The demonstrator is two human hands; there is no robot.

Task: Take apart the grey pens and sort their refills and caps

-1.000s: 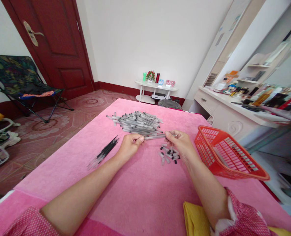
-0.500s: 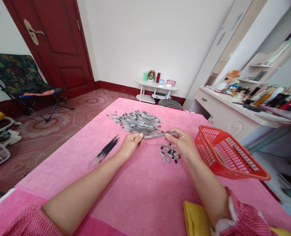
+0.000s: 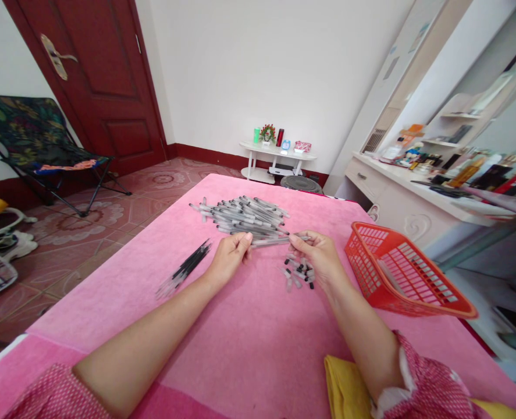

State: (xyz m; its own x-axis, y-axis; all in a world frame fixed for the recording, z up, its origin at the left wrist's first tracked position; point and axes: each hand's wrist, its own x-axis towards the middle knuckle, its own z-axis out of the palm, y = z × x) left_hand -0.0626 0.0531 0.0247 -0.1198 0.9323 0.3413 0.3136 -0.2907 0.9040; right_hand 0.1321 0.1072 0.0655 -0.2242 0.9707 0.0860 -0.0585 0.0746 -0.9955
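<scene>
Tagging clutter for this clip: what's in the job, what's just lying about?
Likely in the job:
pen held by left hand and right hand
pen pile
dark refills
small caps

Likely just lying about:
yellow cloth
folding chair
dresser bottles
red basket (role unclear)

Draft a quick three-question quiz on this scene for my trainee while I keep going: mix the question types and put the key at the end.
1. True or false: the left hand and the right hand both hold the same pen.

2. Which of these lies to the left of the left hand?
A. The red basket
B. The bundle of dark refills
C. The yellow cloth

3. Fill in the blank: the small loose caps on the table lie nearer the ____ hand.

Key: 1. True. 2. B. 3. Right.
</scene>
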